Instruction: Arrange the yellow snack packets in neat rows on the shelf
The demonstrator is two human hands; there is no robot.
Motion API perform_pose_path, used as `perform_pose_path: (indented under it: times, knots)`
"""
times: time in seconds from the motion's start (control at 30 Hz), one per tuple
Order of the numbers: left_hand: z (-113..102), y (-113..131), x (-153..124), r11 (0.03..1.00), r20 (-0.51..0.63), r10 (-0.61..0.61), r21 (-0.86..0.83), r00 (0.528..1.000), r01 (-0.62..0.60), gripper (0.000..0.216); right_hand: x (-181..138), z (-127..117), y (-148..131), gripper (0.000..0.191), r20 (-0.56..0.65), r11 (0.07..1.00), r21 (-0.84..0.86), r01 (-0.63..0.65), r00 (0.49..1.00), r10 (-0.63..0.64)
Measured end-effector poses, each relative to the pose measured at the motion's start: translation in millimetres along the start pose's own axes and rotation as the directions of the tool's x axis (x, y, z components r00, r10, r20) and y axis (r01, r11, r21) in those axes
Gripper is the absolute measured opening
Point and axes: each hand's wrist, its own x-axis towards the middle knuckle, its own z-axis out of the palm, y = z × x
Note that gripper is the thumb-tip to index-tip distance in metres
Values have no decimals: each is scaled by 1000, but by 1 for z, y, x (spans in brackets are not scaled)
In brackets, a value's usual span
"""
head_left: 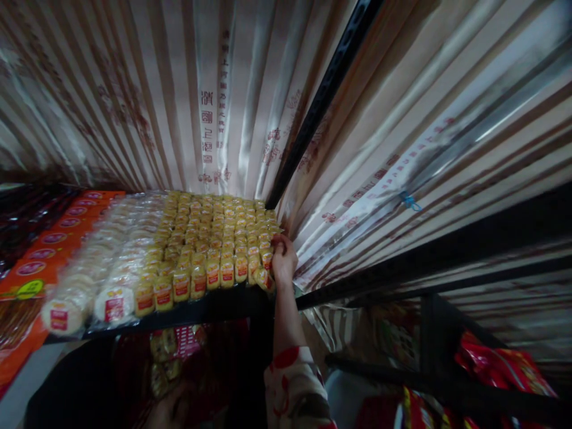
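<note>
At the right end of a dark shelf, my right hand (285,260) is curled against the last row of small yellow wrapped packets (223,244) with red labels. Its fingertips press on the end packets; one packet (263,278) at the front corner is tilted. Low in the picture, my left hand (172,408) is dim and blurred, and its fingers are hard to make out. Just above it, several more yellow packets (161,351) lie in a dark red container (218,351), whose shape is lost in shadow.
Left of the yellow rows stand clear-wrapped round white cakes (114,305) and orange packs (49,244). Printed pleated sheeting (179,89) hangs behind, crossed by a black post (322,101). Lower right, black rails (402,262) and red bags (504,363) are visible.
</note>
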Motion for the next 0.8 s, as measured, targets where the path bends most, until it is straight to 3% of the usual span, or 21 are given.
perform_pose_path:
  times: [0.1, 0.27, 0.53, 0.67, 0.8]
  knots:
    - [-4, 1, -8, 1000, 5, 11, -21, 1000, -11, 28, -19, -7, -4, 40, -54, 1000, 31, 3, 999, -1]
    - [-7, 0, -19, 998, -5, 39, -41, 999, -39, 27, -54, -23, -3, 41, -31, 994, 15, 105, 994, -104]
    - [-7, 3, -34, 995, -80, 96, 2, 992, -97, 27, -96, -42, 8, 42, 121, 939, -143, 314, 947, -298]
    - [-6, 0, -41, 993, -90, 114, -5, 989, -115, 29, -107, -42, 10, 41, 208, 912, -209, 354, 927, -312]
    - [-9, 9, -39, 989, -70, 150, 12, 986, -150, 28, -112, -40, 7, 42, 176, 921, -213, 326, 940, -292]
